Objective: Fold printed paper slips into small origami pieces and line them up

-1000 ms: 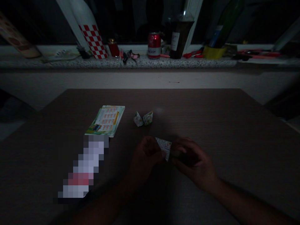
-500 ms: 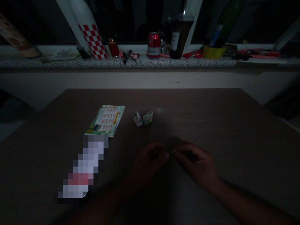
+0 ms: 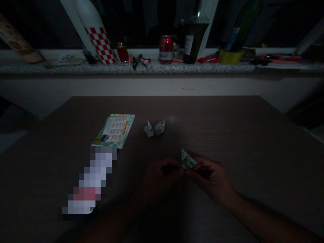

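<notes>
Pointing upward, nearly hidden earlier, folded paper (image 3: 187,162) in left hand's (image 3: 160,175) and right hand's (image 3: 215,176) pinching fingers (image 3: 179,172)

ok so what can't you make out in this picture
All in the head view:
- Folded paper's lower edge: hidden by fingertips of the left hand and right hand.
- Checkered bottle's top: cut off by the upper edge.
- Pixelated strip's contents: blurred into blocks.
- Calendar card's dates: too small.

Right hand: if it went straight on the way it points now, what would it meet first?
The right hand touches the held paper, so that comes first; just past it, the left hand seems next, though depth is hard to judge in this dim view.
</notes>
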`<state>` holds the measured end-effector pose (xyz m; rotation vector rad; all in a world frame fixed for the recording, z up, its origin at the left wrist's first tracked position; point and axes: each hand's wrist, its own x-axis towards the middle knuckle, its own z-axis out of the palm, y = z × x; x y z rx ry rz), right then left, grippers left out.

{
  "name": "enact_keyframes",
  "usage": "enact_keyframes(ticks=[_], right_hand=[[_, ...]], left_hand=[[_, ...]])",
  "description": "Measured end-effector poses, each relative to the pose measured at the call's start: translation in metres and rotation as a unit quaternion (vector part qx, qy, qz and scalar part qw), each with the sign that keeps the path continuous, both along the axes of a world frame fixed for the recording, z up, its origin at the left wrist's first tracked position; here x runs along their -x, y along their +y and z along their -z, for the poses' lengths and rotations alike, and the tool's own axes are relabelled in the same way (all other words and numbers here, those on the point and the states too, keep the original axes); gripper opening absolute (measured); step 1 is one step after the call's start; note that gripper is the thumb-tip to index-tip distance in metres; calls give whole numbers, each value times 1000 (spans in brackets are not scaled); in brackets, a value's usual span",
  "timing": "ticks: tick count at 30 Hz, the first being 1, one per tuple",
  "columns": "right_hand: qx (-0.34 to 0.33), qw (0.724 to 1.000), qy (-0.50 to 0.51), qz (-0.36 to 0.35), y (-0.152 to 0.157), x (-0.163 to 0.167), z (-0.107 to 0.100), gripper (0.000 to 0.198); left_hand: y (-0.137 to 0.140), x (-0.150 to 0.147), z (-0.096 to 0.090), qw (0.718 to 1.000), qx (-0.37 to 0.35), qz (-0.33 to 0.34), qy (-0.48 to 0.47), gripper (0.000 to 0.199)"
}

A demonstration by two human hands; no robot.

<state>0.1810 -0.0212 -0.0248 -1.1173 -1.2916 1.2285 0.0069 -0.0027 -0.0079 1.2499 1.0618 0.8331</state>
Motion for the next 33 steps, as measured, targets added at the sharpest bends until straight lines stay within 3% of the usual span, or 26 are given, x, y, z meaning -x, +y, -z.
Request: enact_keyframes(ticks=[14,20,27,33], right_hand=[[64,996,48,-28,0,2,2,14],[64,996,47,-45,1,3,-2,17],[39,999,19,6,1,2,-1,15],[53,998,26,-13,1,1,1,16]], left_hand=[[-2,0,-7,999,-19,-14,40,6],[-2,-2,-6,999,10,-23,28,5],[-2,-2,-8,1000,16,-17,19,8],[-1,-2,-7,999,20,-32,24,8]])
